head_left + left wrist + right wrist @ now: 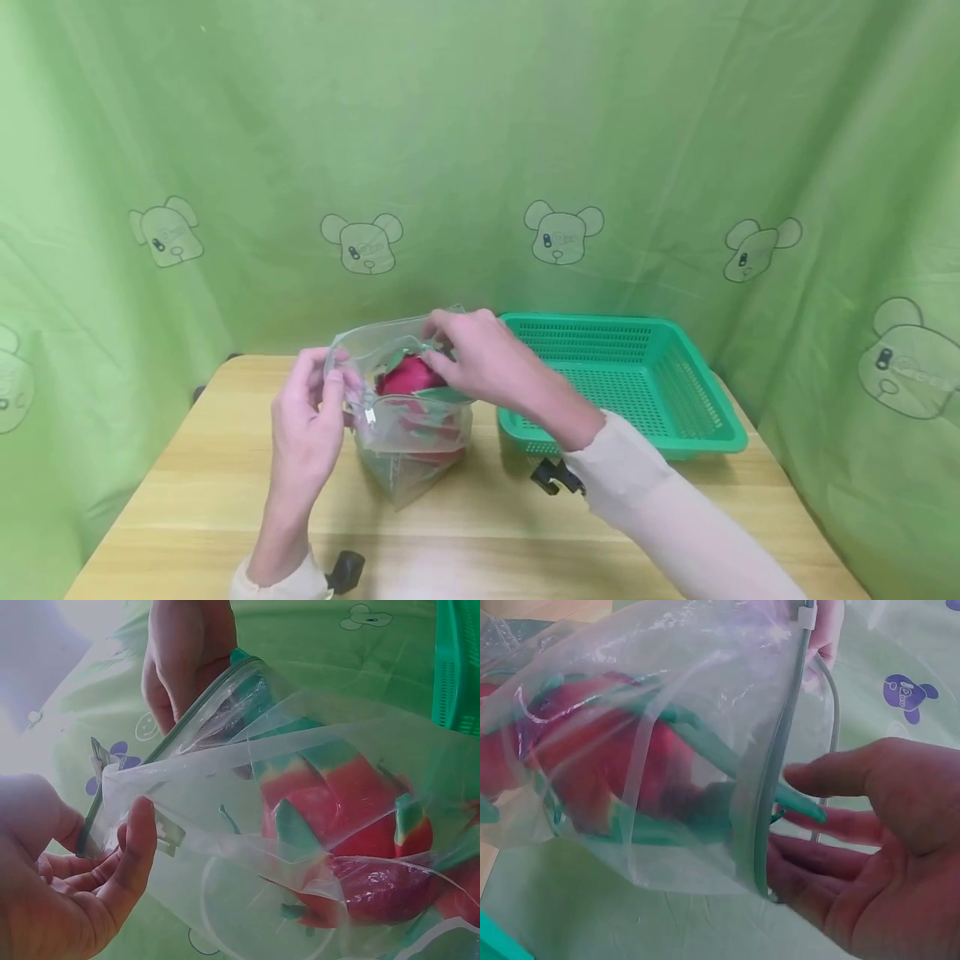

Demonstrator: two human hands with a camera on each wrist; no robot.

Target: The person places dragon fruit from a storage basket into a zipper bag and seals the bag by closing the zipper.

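Head view: left hand (309, 410) pinches translucent bag (378, 432) of crimson leafy fruit (409, 377); right hand (480, 354), grip unclear.

The things are carried by a table (187, 492) whose top is finished in pale, yellowish wood grain, with a rounded rear corner shown far left of the green basket (611, 392). The basket, perforated and wide-rimmed, is set directly on the wood, near the table's right edge. Left of the basket, a clear bag (427, 437) filled with red fruit (405, 377) is seen low at the tabletop; whether its full weight is borne there cannot be told. Light is reflected in front and left of the basket.
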